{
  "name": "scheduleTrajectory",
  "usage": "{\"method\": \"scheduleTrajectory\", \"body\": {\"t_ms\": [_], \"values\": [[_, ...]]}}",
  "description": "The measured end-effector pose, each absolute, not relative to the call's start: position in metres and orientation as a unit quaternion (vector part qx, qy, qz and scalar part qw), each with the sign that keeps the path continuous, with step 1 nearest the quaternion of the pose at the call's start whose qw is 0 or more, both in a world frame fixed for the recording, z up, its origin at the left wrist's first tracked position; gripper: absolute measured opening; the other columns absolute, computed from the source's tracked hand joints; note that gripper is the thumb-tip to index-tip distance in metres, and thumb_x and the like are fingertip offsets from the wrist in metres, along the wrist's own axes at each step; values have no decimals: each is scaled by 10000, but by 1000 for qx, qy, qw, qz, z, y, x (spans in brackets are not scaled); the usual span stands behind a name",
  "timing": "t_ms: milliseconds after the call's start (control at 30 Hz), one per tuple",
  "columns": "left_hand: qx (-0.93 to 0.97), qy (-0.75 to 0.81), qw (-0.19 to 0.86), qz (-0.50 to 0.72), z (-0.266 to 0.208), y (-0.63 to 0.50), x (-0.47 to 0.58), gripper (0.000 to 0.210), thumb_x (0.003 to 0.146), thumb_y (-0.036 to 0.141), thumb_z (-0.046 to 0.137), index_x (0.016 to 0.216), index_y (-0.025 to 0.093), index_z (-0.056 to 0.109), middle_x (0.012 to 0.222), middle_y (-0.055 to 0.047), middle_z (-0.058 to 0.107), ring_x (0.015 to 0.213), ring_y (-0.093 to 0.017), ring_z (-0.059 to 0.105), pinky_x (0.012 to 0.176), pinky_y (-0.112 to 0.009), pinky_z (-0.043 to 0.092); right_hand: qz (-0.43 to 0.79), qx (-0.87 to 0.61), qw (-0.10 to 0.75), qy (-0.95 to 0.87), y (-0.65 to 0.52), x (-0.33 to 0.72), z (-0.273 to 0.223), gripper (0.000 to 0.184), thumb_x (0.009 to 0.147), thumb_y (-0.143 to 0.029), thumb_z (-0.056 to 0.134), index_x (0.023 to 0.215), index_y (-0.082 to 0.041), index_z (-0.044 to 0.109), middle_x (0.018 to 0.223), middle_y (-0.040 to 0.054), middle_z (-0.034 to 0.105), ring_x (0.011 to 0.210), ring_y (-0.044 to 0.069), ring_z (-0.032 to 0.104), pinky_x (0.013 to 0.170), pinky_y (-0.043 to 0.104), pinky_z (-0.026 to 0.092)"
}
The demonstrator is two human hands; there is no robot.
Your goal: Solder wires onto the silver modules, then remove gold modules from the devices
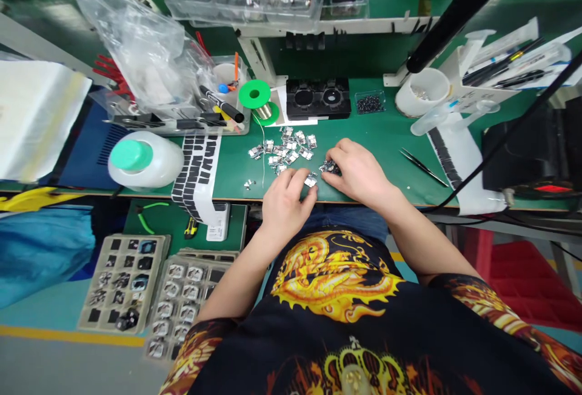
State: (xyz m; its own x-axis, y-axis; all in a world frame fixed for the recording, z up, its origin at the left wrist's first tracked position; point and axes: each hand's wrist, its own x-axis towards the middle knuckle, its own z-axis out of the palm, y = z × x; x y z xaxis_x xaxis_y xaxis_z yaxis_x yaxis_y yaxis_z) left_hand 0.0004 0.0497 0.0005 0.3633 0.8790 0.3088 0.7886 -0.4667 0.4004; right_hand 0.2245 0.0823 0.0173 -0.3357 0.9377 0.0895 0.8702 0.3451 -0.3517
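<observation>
My left hand (285, 200) is at the front edge of the green bench, its thumb and fingers pinched on a small silver metal part (311, 180). Beside it, my right hand (361, 172) has its fingers bent around a little heap of dark and silver pieces (329, 168). Whatever lies between its fingertips is too small to make out. Just beyond my left hand, several similar silver metal parts (287, 152) are spread loosely. Tiny metal bits (250, 184) lie farther left near the bench edge.
Behind the parts stand a green solder wire spool (255, 96), a black fixture (317, 98) and a small tray of black screws (370, 103). Tweezers (424, 167) lie to the right. A white bottle (145, 160) stands left; compartment trays (123, 283) sit lower down.
</observation>
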Motion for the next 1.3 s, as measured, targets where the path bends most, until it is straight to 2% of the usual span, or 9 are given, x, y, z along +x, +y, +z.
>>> {"method": "scheduleTrajectory", "body": {"t_ms": [200, 367, 500, 600, 667, 833, 1033, 1133, 1300], "values": [[817, 518, 99, 234, -3, 43, -5, 387, 1038, 462, 770, 1311, 198, 692, 1163, -105, 706, 1057, -263, 708, 899, -376, 593, 99, -575, 130, -802, 83, 229, 17, 273, 995, -445, 751, 1073, -195, 675, 1094, 148, 660, 1013, 342, 641, 859, 451, 530], [808, 498, 143, 282, 2, 32, -6, 389, 1101, 489, 662, 1333, 178, 688, 1206, -119, 710, 1107, -255, 701, 968, -390, 596, 100, -559, 131, -813, 83, 234, 20, 401, 1015, -523, 724, 1269, -217, 671, 1141, 150, 671, 1013, 358, 675, 831, 462, 544], [812, 479, 179, 282, 7, 27, 0, 408, 1129, 510, 598, 1300, 159, 713, 1189, -114, 734, 1109, -243, 718, 983, -373, 603, 126, -524, 125, -833, 87, 250, 19, 521, 1033, -693, 610, 1318, -266, 702, 1183, 144, 687, 992, 354, 709, 851, 492, 574], [827, 464, 171, 269, 2, 31, 4, 474, 1143, 565, 542, 1290, 155, 730, 1158, -97, 743, 1073, -228, 739, 925, -344, 609, 160, -493, 110, -848, 101, 267, 14, 750, 959, -889, 530, 1383, -294, 701, 1242, 126, 686, 1010, 346, 724, 907, 528, 596], [834, 455, 153, 271, -3, 34, 5, 524, 1149, 600, 505, 1279, 149, 740, 1129, -87, 739, 1019, -214, 747, 861, -329, 606, 194, -479, 96, -850, 112, 276, 11, 812, 898, -946, 527, 1366, -312, 725, 1235, 113, 687, 954, 329, 728, 903, 551, 603], [850, 435, 116, 273, -10, 36, 6, 498, 1178, 536, 455, 1243, 139, 750, 1048, -78, 721, 956, -200, 745, 801, -327, 589, 232, -479, 69, -844, 132, 278, 13, 666, 799, -831, 636, 1224, -336, 770, 1070, 85, 703, 893, 330, 710, 856, 572, 610], [847, 439, 127, 272, -9, 36, 6, 457, 1169, 501, 479, 1280, 154, 755, 1092, -64, 731, 968, -203, 744, 804, -337, 591, 235, -490, 47, -838, 138, 269, 13, 460, 774, -731, 687, 1012, -341, 734, 1094, 93, 720, 981, 369, 720, 903, 604, 593], [844, 438, 146, 273, -10, 37, 5, 473, 1165, 513, 479, 1280, 151, 761, 1103, -66, 739, 1004, -211, 748, 838, -338, 597, 243, -482, 56, -840, 138, 268, 12, 398, 800, -684, 714, 1048, -373, 730, 1138, 112, 722, 1013, 374, 721, 934, 610, 579], [839, 431, 167, 285, -10, 37, 4, 465, 1155, 513, 506, 1254, 141, 768, 1088, -80, 744, 1015, -209, 750, 824, -325, 583, 290, -481, 67, -824, 138, 269, 10, 466, 757, -619, 798, 1184, -440, 745, 1229, 151, 741, 970, 369, 733, 895, 603, 562]]}}
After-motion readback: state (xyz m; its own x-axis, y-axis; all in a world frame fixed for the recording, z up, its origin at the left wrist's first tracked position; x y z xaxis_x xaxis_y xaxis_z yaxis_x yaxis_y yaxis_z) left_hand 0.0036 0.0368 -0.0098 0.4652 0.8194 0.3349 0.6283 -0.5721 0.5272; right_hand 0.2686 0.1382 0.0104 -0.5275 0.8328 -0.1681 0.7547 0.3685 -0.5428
